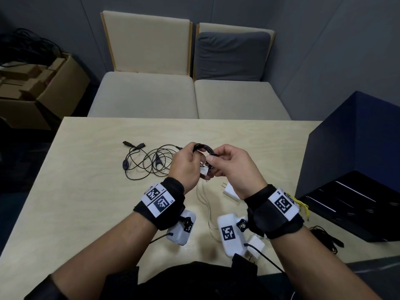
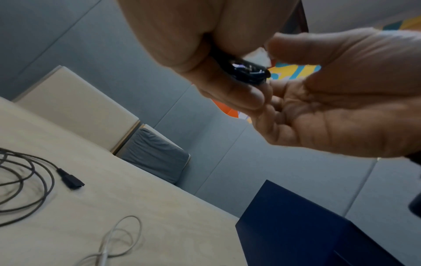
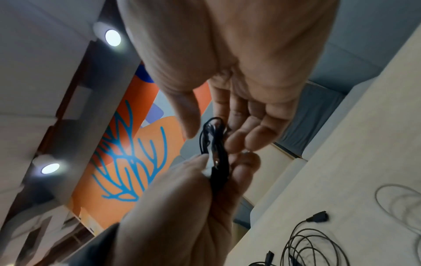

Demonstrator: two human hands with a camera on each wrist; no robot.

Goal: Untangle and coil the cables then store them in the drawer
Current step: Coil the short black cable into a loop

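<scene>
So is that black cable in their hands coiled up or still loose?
Coiled: the black cable forms a tight bundle of loops, held above the table by the left hand, with the right hand at its end.

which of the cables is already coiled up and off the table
The black coiled cable, gripped in the left hand. The loose black cable and the white cable lie sprawled on the table.
</scene>
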